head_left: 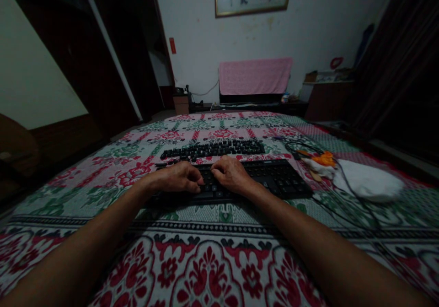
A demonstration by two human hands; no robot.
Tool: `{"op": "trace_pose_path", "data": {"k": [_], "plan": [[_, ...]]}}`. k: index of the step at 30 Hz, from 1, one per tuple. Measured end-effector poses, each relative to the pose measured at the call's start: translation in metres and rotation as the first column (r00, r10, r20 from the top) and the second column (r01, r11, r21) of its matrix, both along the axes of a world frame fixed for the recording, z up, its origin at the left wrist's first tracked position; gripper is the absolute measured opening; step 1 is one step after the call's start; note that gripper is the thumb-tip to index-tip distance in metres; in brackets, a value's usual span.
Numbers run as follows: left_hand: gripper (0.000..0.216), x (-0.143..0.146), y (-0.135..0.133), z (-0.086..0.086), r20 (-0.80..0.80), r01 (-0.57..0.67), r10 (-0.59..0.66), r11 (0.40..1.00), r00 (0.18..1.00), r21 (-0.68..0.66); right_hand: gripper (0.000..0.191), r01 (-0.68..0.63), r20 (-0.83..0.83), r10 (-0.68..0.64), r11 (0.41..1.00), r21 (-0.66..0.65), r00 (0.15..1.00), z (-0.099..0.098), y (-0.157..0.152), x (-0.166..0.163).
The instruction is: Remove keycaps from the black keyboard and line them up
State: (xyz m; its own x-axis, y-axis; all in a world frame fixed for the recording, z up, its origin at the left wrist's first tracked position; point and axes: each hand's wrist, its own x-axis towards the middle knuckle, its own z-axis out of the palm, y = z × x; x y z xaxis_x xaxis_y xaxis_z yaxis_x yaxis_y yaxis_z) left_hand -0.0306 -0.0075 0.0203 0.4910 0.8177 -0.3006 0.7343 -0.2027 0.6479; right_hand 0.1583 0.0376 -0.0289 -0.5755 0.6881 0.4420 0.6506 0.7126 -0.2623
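A black keyboard [206, 196] lies on the patterned bedspread in front of me, some of its key area hidden under my hands. Over its left half, my left hand [180, 177] is curled, with thumb and forefinger drawn together near the keys. My right hand [229, 173] bends inward over the middle of the keyboard, its fingers closed and pointing down at the keys. Whatever either hand pinches is too small or hidden to make out. Just behind the keyboard, many loose black keycaps [212, 149] lie in rough rows on the cloth.
Right of the keyboard are a white cloth bundle [368, 181], an orange item [324, 158] and a dark cable [356, 197]. The red, green and white bedspread [209, 270] spreads all around. Against the far wall hangs a pink cloth [255, 76] over a dark screen.
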Motion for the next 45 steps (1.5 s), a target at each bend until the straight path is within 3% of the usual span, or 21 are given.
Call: {"op": "trace_pose_path", "data": {"k": [6, 13, 17, 33, 41, 45], "plan": [[0.027, 0.001, 0.002, -0.002, -0.030, -0.031, 0.031, 1.000, 0.999, -0.001, 0.021, -0.030, -0.037, 0.028, 0.999, -0.042, 0.999, 0.006, -0.005, 0.000], [0.028, -0.002, 0.011, -0.013, 0.044, -0.117, 0.119, 0.992, 0.992, -0.054, 0.024, -0.180, -0.115, 0.151, 0.934, -0.309, 0.982, 0.018, -0.019, -0.007], [0.026, -0.002, 0.012, -0.013, 0.050, -0.102, 0.108, 0.990, 0.993, -0.099, 0.026, -0.140, -0.109, 0.107, 0.922, -0.362, 0.988, 0.016, -0.021, -0.012], [0.031, -0.006, 0.011, -0.010, 0.089, -0.001, 0.010, 0.994, 0.996, -0.106, 0.023, -0.128, -0.104, 0.092, 0.894, -0.429, 0.990, 0.013, -0.016, -0.013], [0.032, -0.007, 0.009, -0.007, 0.111, -0.001, 0.015, 0.993, 0.994, -0.122, 0.019, -0.103, -0.079, 0.076, 0.891, -0.443, 0.994, 0.016, -0.019, -0.013], [0.031, -0.007, 0.009, -0.006, 0.063, -0.070, 0.080, 0.987, 0.995, -0.143, 0.021, -0.101, -0.079, 0.073, 0.886, -0.452, 0.994, 0.016, -0.019, -0.014]]}}
